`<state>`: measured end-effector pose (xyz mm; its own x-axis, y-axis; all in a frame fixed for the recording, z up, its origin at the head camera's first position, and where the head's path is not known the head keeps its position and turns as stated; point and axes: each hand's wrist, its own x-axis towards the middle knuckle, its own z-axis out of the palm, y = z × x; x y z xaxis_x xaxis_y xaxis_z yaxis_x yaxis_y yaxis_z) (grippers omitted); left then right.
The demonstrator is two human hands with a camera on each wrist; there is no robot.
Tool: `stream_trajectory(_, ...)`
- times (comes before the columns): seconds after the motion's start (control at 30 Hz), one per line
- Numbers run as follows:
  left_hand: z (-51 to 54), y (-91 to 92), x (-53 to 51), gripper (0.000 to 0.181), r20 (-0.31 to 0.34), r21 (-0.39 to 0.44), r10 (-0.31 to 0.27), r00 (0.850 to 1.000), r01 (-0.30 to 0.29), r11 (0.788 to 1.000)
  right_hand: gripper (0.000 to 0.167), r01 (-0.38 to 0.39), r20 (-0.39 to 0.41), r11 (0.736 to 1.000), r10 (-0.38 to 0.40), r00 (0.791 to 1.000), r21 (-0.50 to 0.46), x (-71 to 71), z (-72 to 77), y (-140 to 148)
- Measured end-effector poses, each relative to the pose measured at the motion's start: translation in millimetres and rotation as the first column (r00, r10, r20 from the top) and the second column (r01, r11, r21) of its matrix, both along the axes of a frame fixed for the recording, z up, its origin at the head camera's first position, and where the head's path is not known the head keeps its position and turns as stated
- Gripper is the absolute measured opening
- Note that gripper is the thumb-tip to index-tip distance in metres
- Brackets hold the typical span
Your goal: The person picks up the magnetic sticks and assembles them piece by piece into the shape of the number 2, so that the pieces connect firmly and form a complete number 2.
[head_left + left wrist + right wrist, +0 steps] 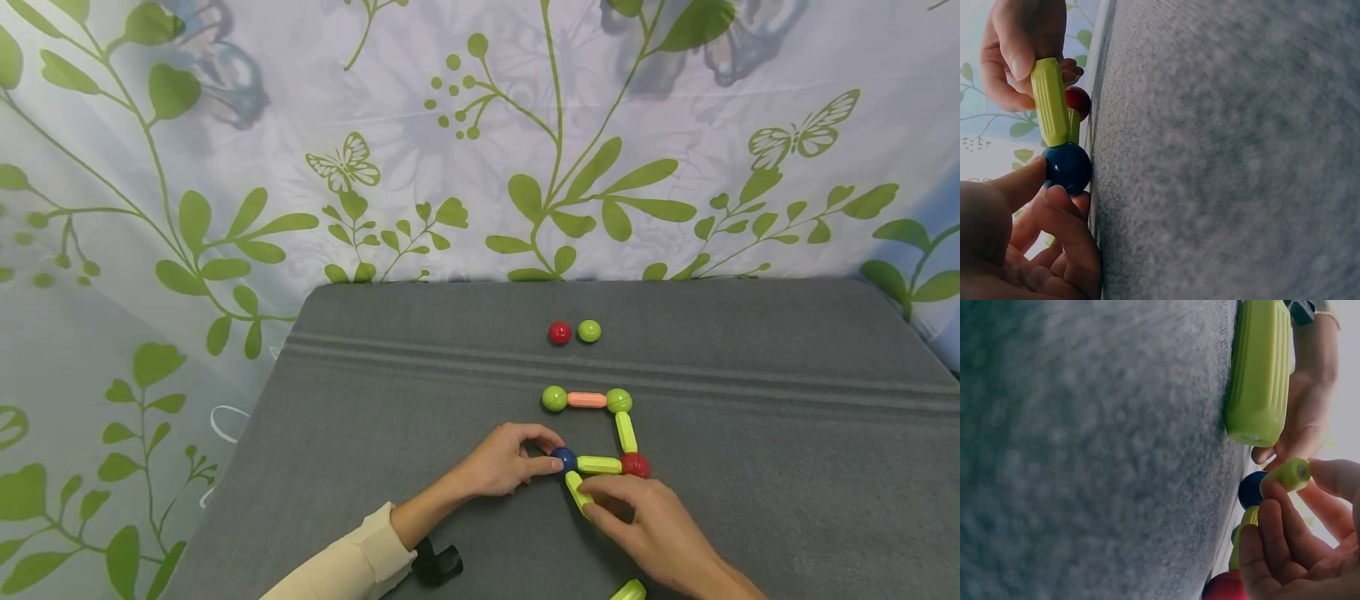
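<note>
Loose rod [628, 592] lay near; left hand [506, 460] pinched glossy blue ball [567, 458], right hand [654, 523] pinched ridged lime rod [575, 489] against it!

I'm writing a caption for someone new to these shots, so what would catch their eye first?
Likely the bright chain of rods and balls on the grey table. At its near left end, the left hand holds a blue ball, and the right hand pinches a green rod beside it. Behind the table hangs a leafy cloth.
</note>
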<state>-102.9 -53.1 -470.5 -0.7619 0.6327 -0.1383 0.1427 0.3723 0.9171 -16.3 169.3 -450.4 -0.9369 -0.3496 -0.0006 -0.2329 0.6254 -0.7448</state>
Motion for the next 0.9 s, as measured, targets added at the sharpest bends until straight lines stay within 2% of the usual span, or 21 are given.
stream_trajectory(0.17,1.9,0.1,0.1,0.020,0.006,-0.004,0.006,1.000,-0.006,1.000,0.027,-0.067,0.037,0.997,0.068,0.997,-0.044,0.1,-0.1,-2)
stream_trajectory(0.4,1.5,0.1,-0.9,0.021,0.010,-0.015,0.009,1.000,-0.009,1.000,0.035,-0.096,0.083,0.995,0.099,0.992,-0.036,-2.4,0.9,-10)
stream_trajectory(0.6,-0.1,0.3,-1.4,0.021,-0.005,-0.012,0.001,1.000,-0.001,1.000,0.029,-0.117,0.041,0.993,0.118,0.992,-0.011,-2.2,-1.4,-12)
stream_trajectory(0.9,0.3,0.4,-1.0,0.021,0.007,-0.015,0.003,1.000,-0.003,1.000,0.025,-0.155,0.002,0.988,0.155,0.988,-0.004,-3.0,-3.2,-11)
